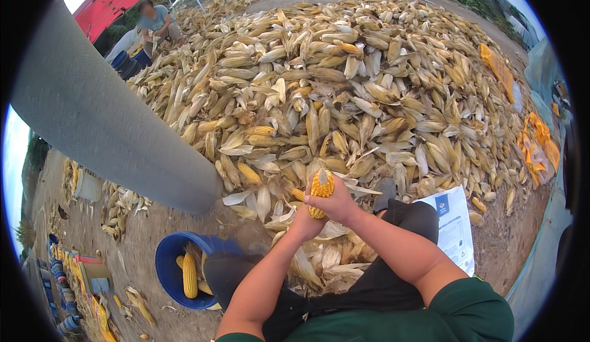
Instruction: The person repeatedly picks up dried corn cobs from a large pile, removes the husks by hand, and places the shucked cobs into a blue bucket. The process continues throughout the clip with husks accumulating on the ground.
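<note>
Between my knees, both hands are closed around one bare yellow ear of corn (322, 185), its pale stalk end turned up toward me. My left hand (308, 224) wraps the lower part, and my right hand (341, 202) grips it higher up from the right side. The husk seems to be off the part that shows; my fingers hide the rest. Loose dry husks (329, 261) lie on the ground below. Just beyond my hands rises a large heap of corn ears in husks (322, 72), with a few bare ears such as this one (249, 173) among them.
A blue bucket (162, 268) with several husked ears (189, 275) stands by my left knee. A thick grey post (120, 111) slants past on the left. Right of me lies a white printed sack (454, 231). Another person (159, 24) crouches at the heap's far left, near blue buckets (125, 65).
</note>
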Tool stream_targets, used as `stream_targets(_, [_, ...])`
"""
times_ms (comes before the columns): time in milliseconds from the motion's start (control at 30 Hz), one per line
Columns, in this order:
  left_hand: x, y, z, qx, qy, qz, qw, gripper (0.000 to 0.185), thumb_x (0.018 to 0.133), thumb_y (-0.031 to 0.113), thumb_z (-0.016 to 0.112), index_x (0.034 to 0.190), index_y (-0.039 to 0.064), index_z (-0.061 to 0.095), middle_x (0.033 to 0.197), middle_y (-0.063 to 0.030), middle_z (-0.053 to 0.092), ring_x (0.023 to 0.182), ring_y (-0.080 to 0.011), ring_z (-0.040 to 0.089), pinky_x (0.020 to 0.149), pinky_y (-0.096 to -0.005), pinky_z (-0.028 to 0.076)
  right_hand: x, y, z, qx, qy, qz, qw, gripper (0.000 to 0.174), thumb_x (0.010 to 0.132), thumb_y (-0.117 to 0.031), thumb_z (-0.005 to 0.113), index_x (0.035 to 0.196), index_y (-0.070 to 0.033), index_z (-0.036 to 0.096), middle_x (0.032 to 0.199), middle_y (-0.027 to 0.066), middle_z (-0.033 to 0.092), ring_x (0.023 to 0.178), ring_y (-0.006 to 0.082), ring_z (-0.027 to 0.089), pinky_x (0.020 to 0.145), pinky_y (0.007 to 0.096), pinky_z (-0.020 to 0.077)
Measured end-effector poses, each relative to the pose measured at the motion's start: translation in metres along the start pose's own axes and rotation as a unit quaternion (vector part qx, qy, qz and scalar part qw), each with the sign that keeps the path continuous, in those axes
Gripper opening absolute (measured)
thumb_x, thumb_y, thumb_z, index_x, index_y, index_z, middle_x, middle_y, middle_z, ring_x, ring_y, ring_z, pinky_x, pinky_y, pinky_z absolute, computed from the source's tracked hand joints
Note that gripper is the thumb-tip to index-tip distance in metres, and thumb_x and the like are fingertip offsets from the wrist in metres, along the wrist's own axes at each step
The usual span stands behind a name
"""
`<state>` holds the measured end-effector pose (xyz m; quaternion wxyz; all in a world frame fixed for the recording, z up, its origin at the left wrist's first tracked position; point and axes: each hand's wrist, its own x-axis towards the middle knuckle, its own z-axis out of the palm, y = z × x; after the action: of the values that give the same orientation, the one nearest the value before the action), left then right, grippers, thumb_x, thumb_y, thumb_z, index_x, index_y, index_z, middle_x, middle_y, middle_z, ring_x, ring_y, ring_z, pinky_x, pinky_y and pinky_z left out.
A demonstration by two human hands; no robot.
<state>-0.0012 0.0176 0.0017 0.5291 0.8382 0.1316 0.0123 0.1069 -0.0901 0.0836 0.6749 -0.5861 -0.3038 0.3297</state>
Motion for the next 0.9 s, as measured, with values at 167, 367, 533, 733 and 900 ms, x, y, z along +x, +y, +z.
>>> stream_targets(167, [-0.020,0.021,0.042,0.239,-0.048,0.028,0.969,0.019,0.089,0.013,0.066,0.106,0.008,0.074,0.096,-0.0212,0.077,0.093,-0.0476,0.074,0.081,-0.0559,0.060,0.008,-0.036,-0.016,-0.230,-0.086,0.170,0.954,0.031,0.081,-0.018,0.082,0.102,0.002,0.072,0.091,0.0129,0.077,0.087,0.0194,0.074,0.082,0.0352,0.0593])
stream_targets(367, [-0.046,-0.008,0.093,-0.056,0.029,0.016,0.998,0.022,0.092,0.018,0.078,0.105,0.001,0.073,0.091,-0.0195,0.077,0.088,-0.0417,0.076,0.080,-0.0496,0.059,0.048,-0.011,-0.047,-0.154,0.024,0.150,0.976,0.047,0.089,-0.024,0.084,0.127,-0.004,0.063,0.092,0.0064,0.071,0.081,0.0200,0.072,0.077,0.0371,0.0614])
stream_targets(533, [-0.070,-0.030,0.149,0.094,-0.123,-0.026,0.988,0.089,0.085,0.040,0.089,0.156,0.003,0.051,0.162,-0.0270,0.049,0.146,-0.0482,0.049,0.120,-0.0531,0.042,0.069,-0.004,0.068,0.098,-0.197,0.385,0.896,0.046,0.105,-0.016,0.071,0.146,-0.008,0.052,0.111,0.0065,0.067,0.095,0.0197,0.073,0.080,0.0370,0.0646])
stream_targets(733, [-0.103,0.061,0.081,-0.010,0.065,0.009,0.998,0.032,0.101,0.018,0.060,0.125,0.003,0.075,0.125,-0.0229,0.076,0.119,-0.0408,0.071,0.103,-0.0539,0.053,0.091,0.004,0.308,-0.185,-0.516,0.199,0.812,0.063,0.104,-0.030,0.071,0.157,-0.003,0.054,0.138,0.0165,0.070,0.119,0.0290,0.068,0.099,0.0424,0.0572])
stream_targets(900, [-0.121,0.065,0.007,0.256,-0.209,-0.042,0.943,0.031,0.102,0.016,0.059,0.125,0.005,0.076,0.119,-0.0172,0.079,0.111,-0.0287,0.076,0.093,-0.0516,0.057,0.108,0.071,0.324,-0.228,-0.501,0.034,0.834,0.038,0.096,-0.021,0.070,0.128,-0.001,0.076,0.122,0.0210,0.079,0.117,0.0364,0.074,0.102,0.0435,0.0569])
